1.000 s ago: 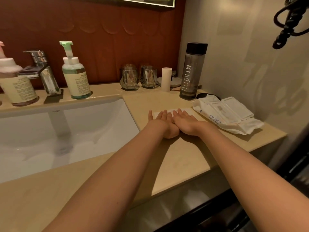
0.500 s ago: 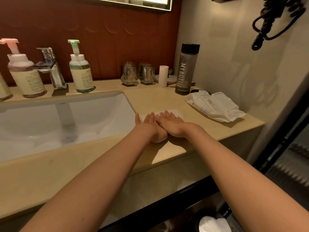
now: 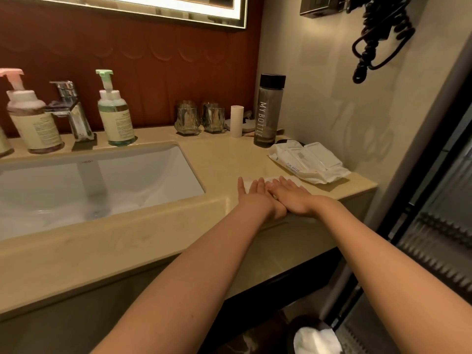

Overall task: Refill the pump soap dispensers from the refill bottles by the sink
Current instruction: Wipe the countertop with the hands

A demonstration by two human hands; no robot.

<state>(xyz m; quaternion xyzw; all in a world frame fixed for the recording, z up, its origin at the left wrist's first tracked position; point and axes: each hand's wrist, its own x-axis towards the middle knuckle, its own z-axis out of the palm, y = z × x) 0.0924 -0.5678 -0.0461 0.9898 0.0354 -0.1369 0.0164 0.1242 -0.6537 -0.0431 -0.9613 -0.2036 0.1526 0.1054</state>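
Observation:
Two pump dispensers stand behind the sink: a green-topped one [image 3: 115, 116] right of the tap and a pink-topped one [image 3: 29, 118] left of it. My left hand [image 3: 258, 198] and my right hand [image 3: 291, 198] lie flat side by side on a white folded tissue [image 3: 270, 180] on the counter, right of the basin. Fingers of both hands are straight and hold nothing. A dark "MY BOTTLE" bottle [image 3: 268, 111] stands at the back right corner.
A white sink [image 3: 153, 175] fills the left, with a chrome tap [image 3: 71, 111] behind it. Two glasses [image 3: 199, 117], a white paper roll [image 3: 236, 121] and a wet-wipe pack [image 3: 309, 162] sit on the beige counter [image 3: 153, 241]. A coiled black cord [image 3: 378, 34] hangs on the right wall.
The view has drawn back and risen, showing more of the counter front and the floor. Both hands stay flat on the tissue, now nearer the counter's front edge.

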